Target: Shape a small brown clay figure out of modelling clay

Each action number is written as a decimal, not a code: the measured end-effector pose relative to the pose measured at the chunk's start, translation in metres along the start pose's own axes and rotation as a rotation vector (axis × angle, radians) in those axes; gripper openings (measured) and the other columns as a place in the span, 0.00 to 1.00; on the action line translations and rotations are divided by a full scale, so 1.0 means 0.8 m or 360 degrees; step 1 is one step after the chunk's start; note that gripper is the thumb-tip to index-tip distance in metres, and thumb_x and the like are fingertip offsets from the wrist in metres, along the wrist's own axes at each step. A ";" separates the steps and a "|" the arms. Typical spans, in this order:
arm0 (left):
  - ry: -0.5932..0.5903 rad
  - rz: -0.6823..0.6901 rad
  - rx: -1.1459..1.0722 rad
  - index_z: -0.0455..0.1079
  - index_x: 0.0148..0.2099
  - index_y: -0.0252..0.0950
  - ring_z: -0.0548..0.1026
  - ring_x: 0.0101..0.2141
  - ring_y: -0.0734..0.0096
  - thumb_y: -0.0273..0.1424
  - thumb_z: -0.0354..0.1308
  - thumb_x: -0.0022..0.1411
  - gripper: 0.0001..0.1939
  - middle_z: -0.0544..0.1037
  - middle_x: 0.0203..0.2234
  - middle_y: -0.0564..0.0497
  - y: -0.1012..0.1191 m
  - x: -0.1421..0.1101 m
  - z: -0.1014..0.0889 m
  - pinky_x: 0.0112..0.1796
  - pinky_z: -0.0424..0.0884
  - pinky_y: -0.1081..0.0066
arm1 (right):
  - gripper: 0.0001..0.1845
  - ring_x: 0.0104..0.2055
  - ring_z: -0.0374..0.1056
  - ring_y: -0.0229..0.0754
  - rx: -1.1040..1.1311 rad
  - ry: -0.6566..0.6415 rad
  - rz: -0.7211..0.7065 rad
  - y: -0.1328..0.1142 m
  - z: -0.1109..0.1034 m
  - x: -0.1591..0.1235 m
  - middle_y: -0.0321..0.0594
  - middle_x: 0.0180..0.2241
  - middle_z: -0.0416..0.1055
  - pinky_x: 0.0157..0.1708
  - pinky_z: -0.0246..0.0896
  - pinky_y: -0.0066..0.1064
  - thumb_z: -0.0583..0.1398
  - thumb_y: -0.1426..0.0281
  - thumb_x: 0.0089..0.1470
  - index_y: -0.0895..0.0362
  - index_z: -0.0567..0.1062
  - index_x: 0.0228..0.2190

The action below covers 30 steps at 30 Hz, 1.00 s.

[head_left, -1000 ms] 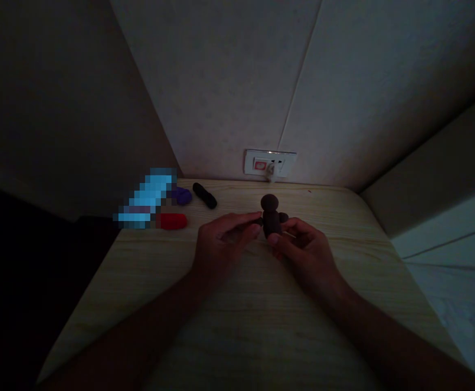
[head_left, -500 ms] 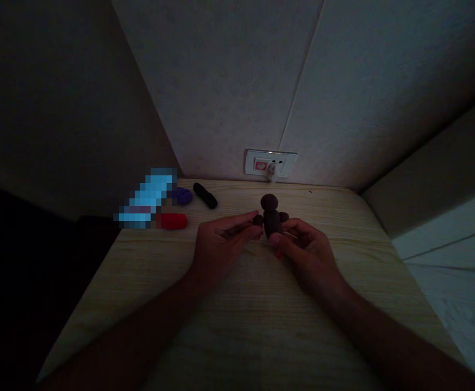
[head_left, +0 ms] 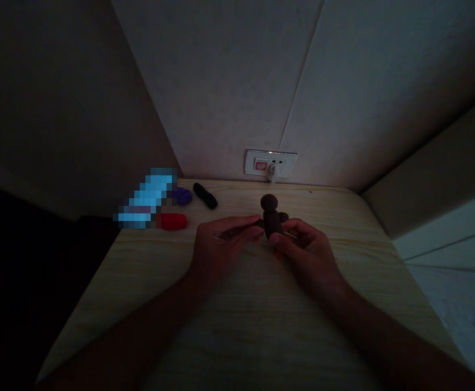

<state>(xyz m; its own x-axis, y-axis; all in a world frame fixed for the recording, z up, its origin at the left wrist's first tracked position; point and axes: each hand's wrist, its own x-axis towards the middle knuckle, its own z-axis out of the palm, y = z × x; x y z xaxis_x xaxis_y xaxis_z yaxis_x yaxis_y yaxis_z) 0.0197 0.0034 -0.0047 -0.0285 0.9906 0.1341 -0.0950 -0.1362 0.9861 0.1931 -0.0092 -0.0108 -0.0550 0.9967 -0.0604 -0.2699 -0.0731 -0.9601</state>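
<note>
My right hand (head_left: pixel 305 247) is closed around the lower part of a dark brown clay figure (head_left: pixel 272 222). The figure is upright, with a round head on a thick body and a small lump (head_left: pixel 283 216) sticking out on its right side. My left hand (head_left: pixel 225 241) pinches a small brown clay piece (head_left: pixel 261 223) between thumb and fingers, against the figure's left side. Whether that piece is stuck to the body I cannot tell. A bit of red (head_left: pixel 278 254) shows below my right thumb.
At the back left of the wooden table (head_left: pixel 237 326) lie a black clay roll (head_left: pixel 205 195), a purple clay lump (head_left: pixel 182 196) and a red clay roll (head_left: pixel 173 221). Beside them is a blurred-out bright blue object (head_left: pixel 150 195). A wall socket (head_left: pixel 270 163) with a plug is behind the table.
The small brown piece in my left fingers now meets the figure's side and is more covered by the fingers. My right hand and the figure have hardly moved.
</note>
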 end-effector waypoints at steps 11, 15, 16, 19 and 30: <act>-0.0075 0.0000 -0.0112 0.83 0.37 0.38 0.86 0.30 0.65 0.29 0.75 0.51 0.09 0.88 0.32 0.50 -0.002 0.001 -0.002 0.35 0.84 0.68 | 0.12 0.23 0.65 0.34 -0.0031 -0.0026 -0.0033 0.003 -0.001 0.000 0.30 0.21 0.73 0.26 0.59 0.27 0.75 0.67 0.46 0.54 0.79 0.30; -0.0098 0.0051 -0.0072 0.82 0.38 0.37 0.86 0.36 0.64 0.26 0.74 0.52 0.09 0.87 0.34 0.50 -0.004 0.001 -0.001 0.41 0.83 0.67 | 0.13 0.23 0.65 0.33 -0.0012 -0.0003 -0.0030 0.002 -0.001 0.000 0.30 0.21 0.74 0.25 0.59 0.26 0.76 0.67 0.45 0.54 0.79 0.30; -0.0115 0.0064 -0.0078 0.82 0.39 0.38 0.86 0.37 0.64 0.26 0.73 0.52 0.10 0.87 0.35 0.50 -0.004 0.001 -0.002 0.42 0.83 0.67 | 0.13 0.23 0.65 0.33 -0.0010 -0.0001 -0.0030 0.002 -0.002 0.000 0.30 0.21 0.74 0.25 0.60 0.26 0.76 0.67 0.45 0.54 0.79 0.30; -0.0165 0.0120 -0.0033 0.83 0.43 0.40 0.85 0.41 0.65 0.25 0.71 0.56 0.11 0.87 0.40 0.50 -0.005 0.001 -0.002 0.46 0.82 0.67 | 0.12 0.22 0.65 0.33 -0.0020 -0.0011 -0.0036 0.001 -0.002 0.000 0.30 0.22 0.74 0.25 0.60 0.25 0.75 0.67 0.46 0.54 0.79 0.30; -0.0103 0.0333 0.0322 0.82 0.48 0.41 0.83 0.36 0.69 0.31 0.68 0.63 0.11 0.85 0.38 0.50 -0.005 -0.002 -0.006 0.39 0.80 0.70 | 0.11 0.23 0.65 0.32 -0.0109 0.0002 -0.0046 -0.002 0.002 -0.002 0.30 0.21 0.73 0.25 0.60 0.25 0.74 0.67 0.48 0.54 0.78 0.30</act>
<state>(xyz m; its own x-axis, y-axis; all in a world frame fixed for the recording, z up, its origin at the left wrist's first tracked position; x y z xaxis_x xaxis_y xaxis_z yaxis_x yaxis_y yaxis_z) 0.0150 0.0023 -0.0092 0.0376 0.9410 0.3363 0.1067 -0.3384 0.9349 0.1924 -0.0105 -0.0087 -0.0470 0.9984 -0.0326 -0.2050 -0.0416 -0.9779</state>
